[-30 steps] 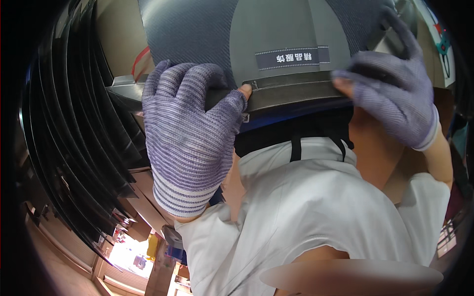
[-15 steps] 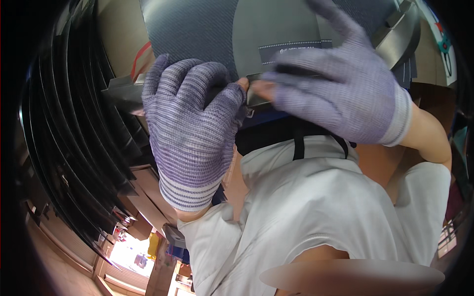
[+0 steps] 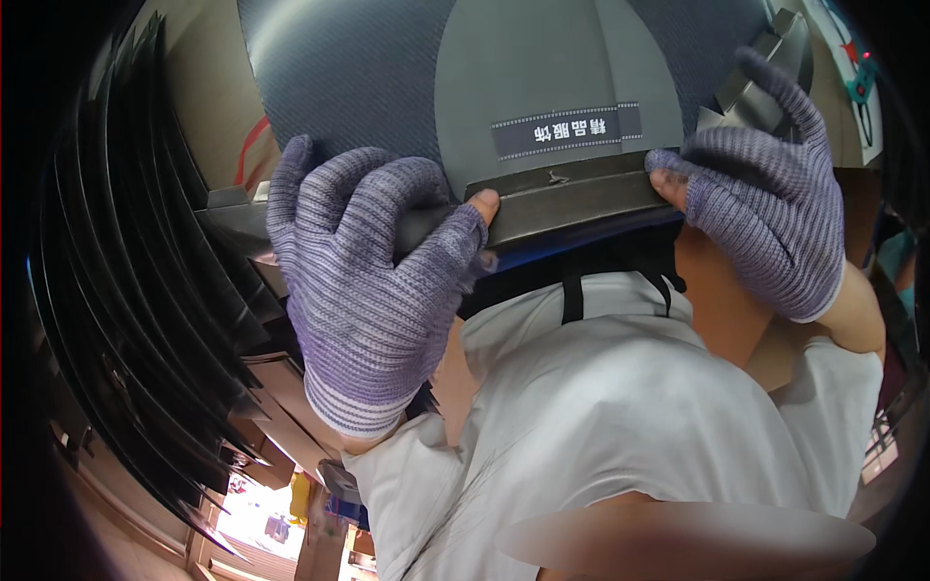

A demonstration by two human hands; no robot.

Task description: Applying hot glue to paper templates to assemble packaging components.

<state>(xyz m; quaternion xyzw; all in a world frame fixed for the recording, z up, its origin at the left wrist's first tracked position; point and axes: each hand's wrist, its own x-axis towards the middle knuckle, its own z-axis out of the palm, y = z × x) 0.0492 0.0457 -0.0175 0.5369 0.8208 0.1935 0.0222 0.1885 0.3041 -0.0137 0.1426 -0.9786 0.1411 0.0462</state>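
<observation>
Far L: bank of thin black sheets [image 3: 126, 271], edges fanned, just beside the work. A narrow red strip [image 3: 250, 150] shows beyond the L hand [image 3: 373, 271].

Centre: printed grey panel [image 3: 542, 68], prob. coated board, flat in front of the wearer, between both hands; its front fold [image 3: 581, 203] faces the waist. Dark label [image 3: 567, 131] sits just behind the fold. Est. handling: light for its area, stiff across the flat but pliable along the crease; smooth, sheen suggests slippery; not brittle, though surface may mark & corners may dent. Best hold, in my judgement: both ends of the fold, thumbs in front, fingers flat on top, pressure spread evenly.

Fingers, L: knit-gloved, thumb tip bare. Four fingers arched & part bent, a clear gap betw. index and thumb; thumb tip touches L end of the fold. Whether this is a pinch or mere pressing, can't tell; underside hidden.

Fingers, R: R hand [image 3: 775, 198], same glove type, loosely parted, one finger raised well off the panel. Thumb tip touches R end of the fold, index tip just beside it; no clamping seen.

Far R: bent silver-grey flap [image 3: 751, 102] beyond the hand, then a small teal tool [image 3: 860, 87], type unclear.
</observation>
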